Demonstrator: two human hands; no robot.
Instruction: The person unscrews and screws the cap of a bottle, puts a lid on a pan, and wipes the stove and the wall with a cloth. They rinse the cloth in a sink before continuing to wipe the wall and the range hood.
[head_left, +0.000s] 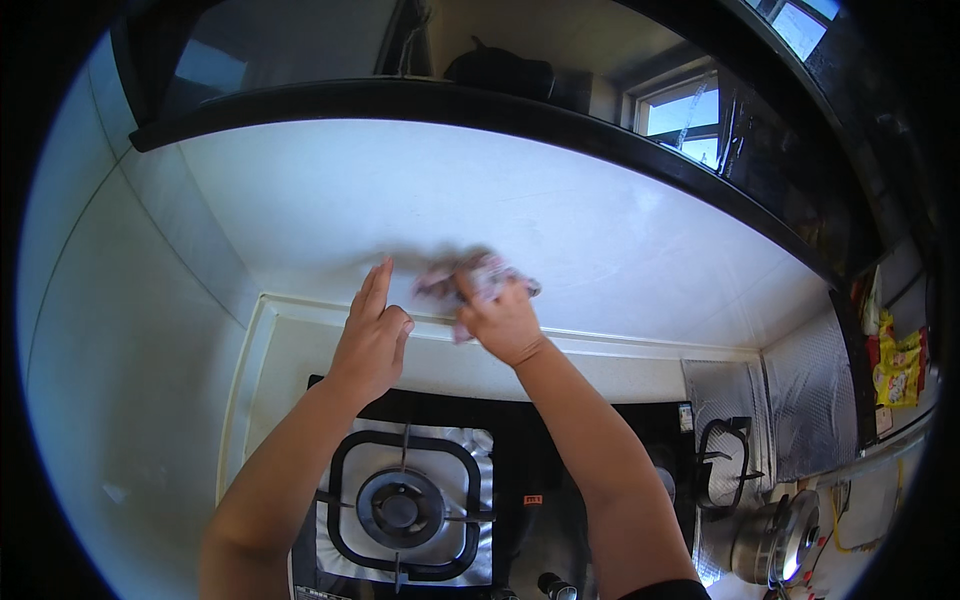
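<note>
My right hand [507, 322] presses a crumpled patterned cloth [484, 268], pinkish and grey, against the lower part of the white back wall [590, 225]. Motion smears the cloth and some of the fingers on it. To its left, my left hand [368, 345] is raised near the same wall with fingers stretched upward and nothing in it; whether the fingertips touch the wall, I cannot tell. Below both forearms lies a black gas stove, its left burner [400, 510] framed by a square black pan support [338, 470] over foil.
A dark glossy cabinet edge [450, 100] overhangs the wall. A loose black pan support [705, 460] stands by the foil sheet [810, 395] on the right. Farther right are a lidded steel pot [775, 540] and a yellow packet [898, 365]. A pale ledge [600, 375] runs behind the stove.
</note>
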